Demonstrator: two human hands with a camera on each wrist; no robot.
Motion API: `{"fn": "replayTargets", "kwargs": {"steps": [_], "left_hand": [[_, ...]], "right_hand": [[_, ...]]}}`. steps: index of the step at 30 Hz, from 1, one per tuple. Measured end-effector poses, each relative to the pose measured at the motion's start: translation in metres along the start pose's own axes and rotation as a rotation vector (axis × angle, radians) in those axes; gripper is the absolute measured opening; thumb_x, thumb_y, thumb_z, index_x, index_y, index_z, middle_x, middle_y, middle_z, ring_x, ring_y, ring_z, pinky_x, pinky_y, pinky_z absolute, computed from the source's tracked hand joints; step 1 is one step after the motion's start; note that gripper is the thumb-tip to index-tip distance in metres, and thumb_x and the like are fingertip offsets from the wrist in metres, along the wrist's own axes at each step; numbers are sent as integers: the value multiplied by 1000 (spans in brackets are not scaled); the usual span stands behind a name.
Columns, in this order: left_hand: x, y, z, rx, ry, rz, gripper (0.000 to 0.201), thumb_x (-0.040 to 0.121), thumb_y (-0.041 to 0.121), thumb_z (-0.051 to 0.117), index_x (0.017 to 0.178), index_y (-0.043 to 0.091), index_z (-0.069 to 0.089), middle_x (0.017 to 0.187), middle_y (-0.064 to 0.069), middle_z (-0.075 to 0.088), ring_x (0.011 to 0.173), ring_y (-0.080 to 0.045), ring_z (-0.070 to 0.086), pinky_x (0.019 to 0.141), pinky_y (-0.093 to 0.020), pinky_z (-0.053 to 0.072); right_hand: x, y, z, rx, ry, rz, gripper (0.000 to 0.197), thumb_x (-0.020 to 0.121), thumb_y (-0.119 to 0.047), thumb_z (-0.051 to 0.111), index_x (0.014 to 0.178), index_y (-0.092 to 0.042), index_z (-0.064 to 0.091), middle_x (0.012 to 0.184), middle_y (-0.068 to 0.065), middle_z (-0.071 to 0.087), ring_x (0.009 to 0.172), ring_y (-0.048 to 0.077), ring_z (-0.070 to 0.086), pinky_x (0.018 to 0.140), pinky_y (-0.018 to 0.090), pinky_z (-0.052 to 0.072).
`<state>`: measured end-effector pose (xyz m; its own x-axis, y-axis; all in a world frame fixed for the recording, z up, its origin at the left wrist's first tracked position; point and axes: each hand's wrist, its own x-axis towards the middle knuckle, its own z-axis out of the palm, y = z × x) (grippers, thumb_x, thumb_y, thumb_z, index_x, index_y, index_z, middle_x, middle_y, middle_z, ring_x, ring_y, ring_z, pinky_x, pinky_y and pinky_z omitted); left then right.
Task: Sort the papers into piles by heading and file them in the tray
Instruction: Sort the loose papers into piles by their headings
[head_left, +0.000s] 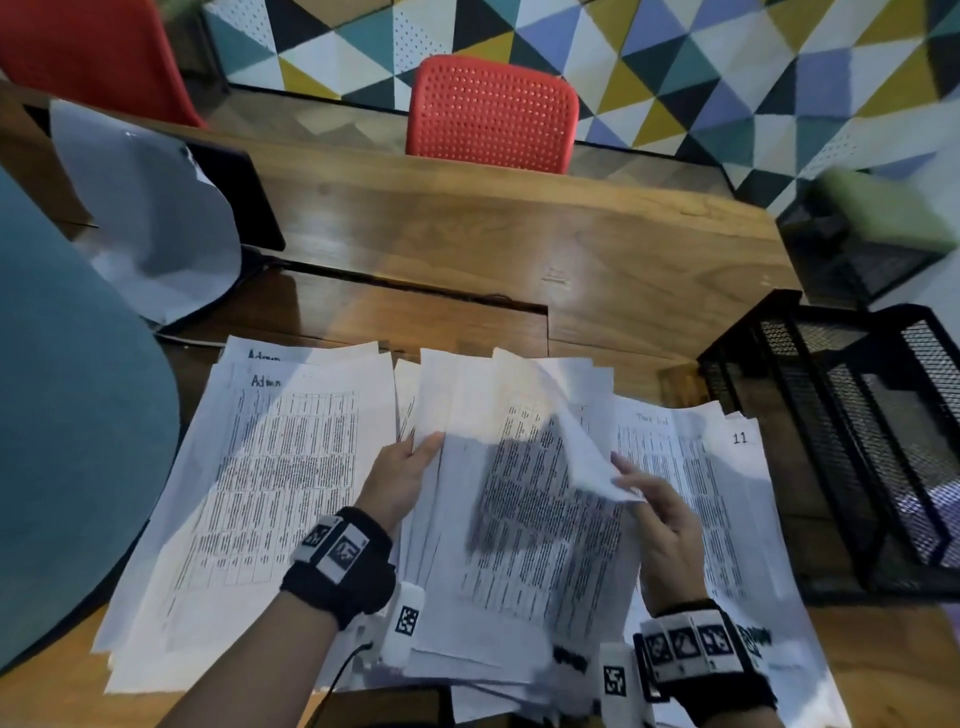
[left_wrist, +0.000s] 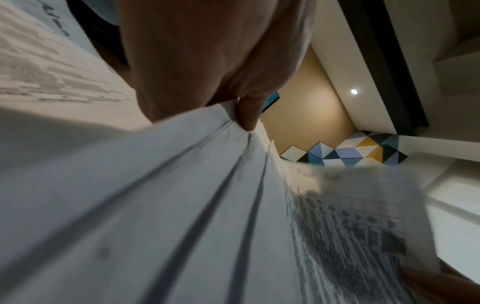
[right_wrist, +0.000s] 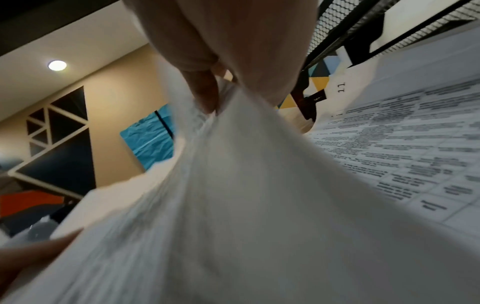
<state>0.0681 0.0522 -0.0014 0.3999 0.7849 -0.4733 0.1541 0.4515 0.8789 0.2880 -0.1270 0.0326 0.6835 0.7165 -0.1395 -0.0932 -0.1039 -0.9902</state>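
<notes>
While both hands work at the middle stack, the views show this:

Head view, papers: three spreads of printed sheets lie side by side on the wooden counter (head_left: 467, 228); the middle stack (head_left: 524, 519) sits between an "Admin" pile (head_left: 270, 467) and a pile (head_left: 722, 499) with a page marked "11".
Head view, left hand (head_left: 402, 478): it grips the middle stack's left edge, fingers lying along the top of the sheets.
Head view, right hand (head_left: 660, 519): it pinches the lifted, curled corner of the stack's top sheet (head_left: 582, 447).
Head view, tray: a black mesh tray (head_left: 852, 441) stands on the counter just beyond the "11" pile, away from the middle stack.
Head view, surroundings: an orange chair (head_left: 491, 114) stands across the counter from the middle stack.
Left wrist view: the left hand (left_wrist: 197, 61) clamps several sheet edges of the stack (left_wrist: 155, 205), thumb tip pressed on top.
Right wrist view: the right hand (right_wrist: 221, 51) pinches the bunched sheet (right_wrist: 233, 185) between thumb and fingers; the "11" page (right_wrist: 342, 88) and the mesh tray (right_wrist: 345, 30) lie beyond it.
</notes>
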Motion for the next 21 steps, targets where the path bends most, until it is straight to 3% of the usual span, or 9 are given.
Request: {"fn": "replayTargets", "kwargs": {"steps": [3,5,8,10,11,13,15,18,21], "left_hand": [[0,-2,0,-11,-17,-8,21,101,31,55,92,26,72,92,15,76,94,2,68,87,-24,47],[0,-2,1,-8,-20,-1,22,101,30,54,96,22,74,100,6,77,98,-6,70,88,-26,50],[2,-3,-1,-17,-9,5,23,102,26,54,96,17,75,104,-7,77,101,-22,71,86,-31,55],[2,-2,0,-34,9,-9,24,101,24,54,94,14,74,98,-8,77,99,-26,72,84,-34,56],[1,-1,0,-47,16,-17,24,101,22,55,93,12,74,94,-9,77,97,-29,72,82,-34,56],[-1,2,1,-41,29,-10,24,101,21,56,94,9,74,90,-7,76,92,-26,72,75,-32,55],[-3,3,1,-47,1,-11,24,100,21,55,93,10,75,89,-3,77,87,-20,72,72,-31,55],[-3,3,0,-73,-21,-9,21,99,16,58,91,9,76,87,-7,78,88,-29,72,75,-43,60],[-5,6,2,-98,-63,-2,18,97,6,57,95,2,75,84,-9,77,78,-24,74,63,-34,60]], "right_hand": [[1,0,-4,197,-9,100,37,89,12,39,63,-7,56,95,3,69,88,25,63,61,20,52],[2,4,-6,210,32,130,42,88,11,35,60,-14,54,84,8,58,72,25,53,50,21,43],[3,11,-3,209,16,114,4,84,-12,61,82,-9,62,86,10,58,73,22,55,67,34,44],[4,15,-4,143,0,85,43,74,-22,78,100,5,58,92,11,65,83,24,62,76,37,51],[5,15,-3,125,-3,48,41,76,-17,76,98,10,55,86,7,66,81,20,63,75,33,52],[3,11,-1,129,-10,-1,9,82,5,62,84,4,54,74,2,63,72,15,61,68,26,51],[5,15,-3,97,33,56,26,88,13,52,87,-12,58,78,2,66,72,15,64,64,23,53],[8,13,-3,95,56,229,20,99,-8,48,96,-26,57,77,-8,71,65,1,66,61,20,53],[4,4,4,135,-12,297,9,95,-20,55,102,-23,59,91,-5,66,81,10,63,68,25,51]]}}
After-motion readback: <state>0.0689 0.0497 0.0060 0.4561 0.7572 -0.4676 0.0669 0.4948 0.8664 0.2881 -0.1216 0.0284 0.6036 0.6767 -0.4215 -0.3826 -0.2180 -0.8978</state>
